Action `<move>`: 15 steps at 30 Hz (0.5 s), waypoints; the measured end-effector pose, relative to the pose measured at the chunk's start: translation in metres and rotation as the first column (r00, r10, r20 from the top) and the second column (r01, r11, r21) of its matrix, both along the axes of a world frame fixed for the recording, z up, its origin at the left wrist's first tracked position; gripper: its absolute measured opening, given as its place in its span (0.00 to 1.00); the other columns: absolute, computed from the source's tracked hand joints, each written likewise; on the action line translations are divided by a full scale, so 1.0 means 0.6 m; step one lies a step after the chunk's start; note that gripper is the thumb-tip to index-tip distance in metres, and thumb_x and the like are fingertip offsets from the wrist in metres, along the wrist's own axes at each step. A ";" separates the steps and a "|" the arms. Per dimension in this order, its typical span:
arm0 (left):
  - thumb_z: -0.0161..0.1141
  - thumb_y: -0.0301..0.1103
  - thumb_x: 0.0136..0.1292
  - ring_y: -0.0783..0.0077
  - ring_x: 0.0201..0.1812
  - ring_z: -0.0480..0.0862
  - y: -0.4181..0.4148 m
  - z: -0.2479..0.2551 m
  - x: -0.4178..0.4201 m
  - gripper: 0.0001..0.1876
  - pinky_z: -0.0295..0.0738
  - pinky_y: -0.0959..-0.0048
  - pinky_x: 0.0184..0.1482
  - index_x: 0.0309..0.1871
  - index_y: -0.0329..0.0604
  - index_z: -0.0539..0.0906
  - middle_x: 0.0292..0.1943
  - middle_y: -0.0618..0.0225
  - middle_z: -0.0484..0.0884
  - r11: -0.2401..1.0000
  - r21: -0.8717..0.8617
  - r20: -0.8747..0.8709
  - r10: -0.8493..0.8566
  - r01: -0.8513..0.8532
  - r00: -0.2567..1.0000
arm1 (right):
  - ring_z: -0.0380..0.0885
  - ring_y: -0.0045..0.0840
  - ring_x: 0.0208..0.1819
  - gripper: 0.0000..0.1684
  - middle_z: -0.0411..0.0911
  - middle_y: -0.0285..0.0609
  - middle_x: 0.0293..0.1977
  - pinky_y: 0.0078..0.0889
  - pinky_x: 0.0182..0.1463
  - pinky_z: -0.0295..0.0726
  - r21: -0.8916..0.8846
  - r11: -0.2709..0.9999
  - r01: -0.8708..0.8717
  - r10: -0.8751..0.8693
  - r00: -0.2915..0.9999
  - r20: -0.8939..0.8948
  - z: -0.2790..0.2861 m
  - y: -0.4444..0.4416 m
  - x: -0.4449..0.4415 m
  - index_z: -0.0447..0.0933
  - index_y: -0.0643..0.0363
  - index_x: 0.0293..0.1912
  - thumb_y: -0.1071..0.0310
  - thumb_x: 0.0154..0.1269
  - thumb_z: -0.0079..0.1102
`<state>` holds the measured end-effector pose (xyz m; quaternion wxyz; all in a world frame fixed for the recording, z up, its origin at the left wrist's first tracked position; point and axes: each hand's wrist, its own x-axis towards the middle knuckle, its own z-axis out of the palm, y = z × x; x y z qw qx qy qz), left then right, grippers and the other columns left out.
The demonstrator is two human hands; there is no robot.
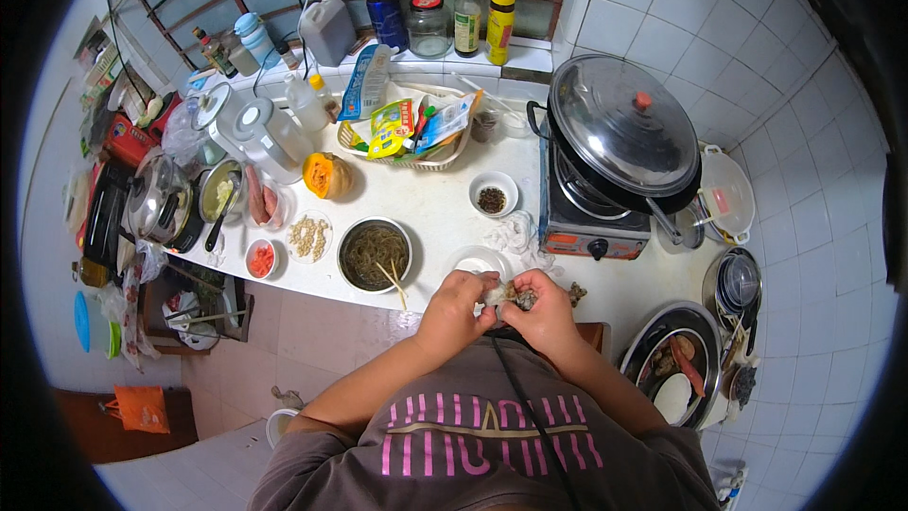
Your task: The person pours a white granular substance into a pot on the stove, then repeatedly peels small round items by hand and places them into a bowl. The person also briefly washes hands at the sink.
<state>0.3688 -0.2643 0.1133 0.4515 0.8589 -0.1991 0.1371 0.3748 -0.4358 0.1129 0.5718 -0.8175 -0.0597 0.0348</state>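
Note:
Close in front of my body, my left hand (461, 301) and my right hand (543, 305) pinch a small greyish-brown piece of food (505, 292), apparently a raw shrimp. Fingers cover part of it. Just beyond my hands sits a white bowl (474, 255), its contents largely hidden behind the left fingers. Some similar brownish scraps (577, 293) lie to the right of my right hand. Crumpled white paper or plastic (516, 233) is on the counter behind the bowl. On the left stands a metal bowl of soaked noodles (372, 252) with a pair of chopsticks (392, 280) leaning in it.
A lidded wok (624, 124) rests on a gas stove (596, 227), its handle pointing toward me. A large metal basin (631, 355) is at right. A cut pumpkin (330, 176), a bowl of red pieces (261, 259) and a basket of packets (454, 160) occupy the counter.

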 end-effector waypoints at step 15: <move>0.65 0.20 0.42 0.58 0.43 0.80 -0.001 -0.009 0.010 0.19 0.78 0.66 0.44 0.42 0.36 0.77 0.43 0.61 0.83 0.999 -0.049 -0.080 -0.021 0.017 0.997 | 0.79 0.22 0.34 0.12 0.75 0.42 0.38 0.23 0.38 0.81 0.508 0.859 0.061 0.194 0.880 -0.434 -0.026 -0.022 0.026 0.70 0.67 0.44 0.82 0.59 0.54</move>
